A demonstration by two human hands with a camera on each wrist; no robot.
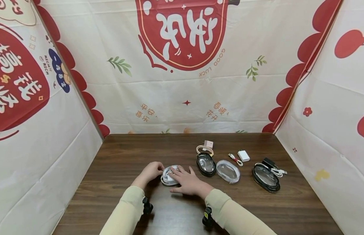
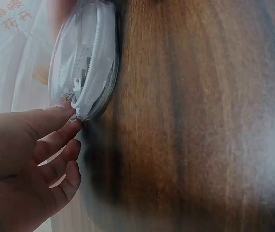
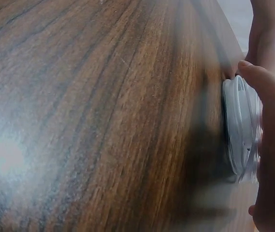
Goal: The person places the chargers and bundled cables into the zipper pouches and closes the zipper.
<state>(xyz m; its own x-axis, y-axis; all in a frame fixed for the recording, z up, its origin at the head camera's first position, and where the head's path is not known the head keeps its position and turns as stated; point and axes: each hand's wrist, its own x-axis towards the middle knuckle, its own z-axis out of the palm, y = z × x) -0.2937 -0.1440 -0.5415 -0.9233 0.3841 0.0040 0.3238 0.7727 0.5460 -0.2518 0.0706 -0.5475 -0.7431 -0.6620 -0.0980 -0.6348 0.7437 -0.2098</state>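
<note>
A clear oval zipper pouch [image 1: 166,179] with white trim lies on the table, something white inside it. My left hand [image 1: 150,171] pinches the pouch's end between thumb and fingertips; in the left wrist view the white zipper slider [image 2: 77,85] shows just beyond them. Across the top of the same pouch rests my right hand [image 1: 187,181], its fingers spread and fairly straight. The right wrist view shows the pouch's white-edged side [image 3: 239,128] under that hand, whose palm hides the rest.
Right of my hands lie a black-edged pouch [image 1: 206,164], a clear pouch [image 1: 228,171] and another black-edged pouch [image 1: 265,177]. Behind them are a pink charger [image 1: 208,144] with a coiled cable [image 1: 204,149], a white charger [image 1: 243,155], a short cable [image 1: 235,159] and a black charger [image 1: 268,162]. Printed cloth walls the table.
</note>
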